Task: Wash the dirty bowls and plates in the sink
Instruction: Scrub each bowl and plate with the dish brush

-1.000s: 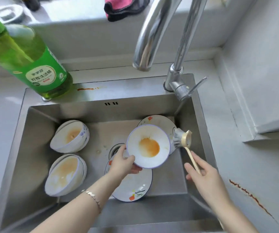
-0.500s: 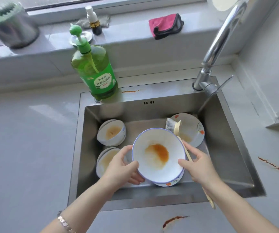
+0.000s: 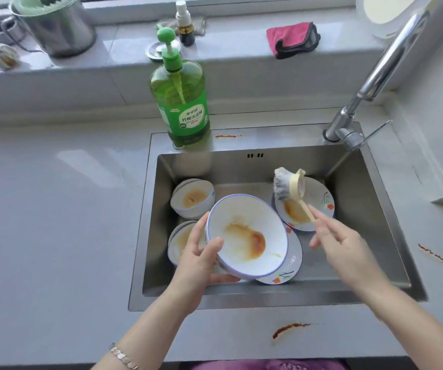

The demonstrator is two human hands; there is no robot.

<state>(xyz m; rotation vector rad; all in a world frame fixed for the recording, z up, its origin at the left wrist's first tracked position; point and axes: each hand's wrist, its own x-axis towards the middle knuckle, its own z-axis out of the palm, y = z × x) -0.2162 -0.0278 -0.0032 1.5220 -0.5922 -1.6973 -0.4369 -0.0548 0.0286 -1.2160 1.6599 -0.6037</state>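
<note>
A pale grey stone countertop point(image 3: 54, 209) surrounds a rectangular stainless-steel sink point(image 3: 375, 209), with rusty red streaks point(image 3: 289, 328) smeared along its front edge and right side. The left hand point(image 3: 199, 257) grips a white blue-rimmed bowl point(image 3: 244, 236) by its rim, thumb inside, tilted above the basin; orange sauce stains its bottom. The right hand point(image 3: 343, 247) pinches the cream handle of a grey-bristled dish brush point(image 3: 292, 188), whose head is raised clear of the bowl. Under the bowl lies a white flower-patterned plate point(image 3: 292, 263), and a second stained plate point(image 3: 319, 198) leans at the back right. Two stacks of dirty white bowls point(image 3: 192, 197) rest on the left, perhaps two or three each. A green pump bottle of detergent point(image 3: 180, 102) stands on the sink's back rim, and a chrome tap point(image 3: 383, 62) rises at the right. On the grey windowsill sit a pink cloth point(image 3: 292, 38), a small spray bottle point(image 3: 185, 25) and a steel pot point(image 3: 54, 25).
</note>
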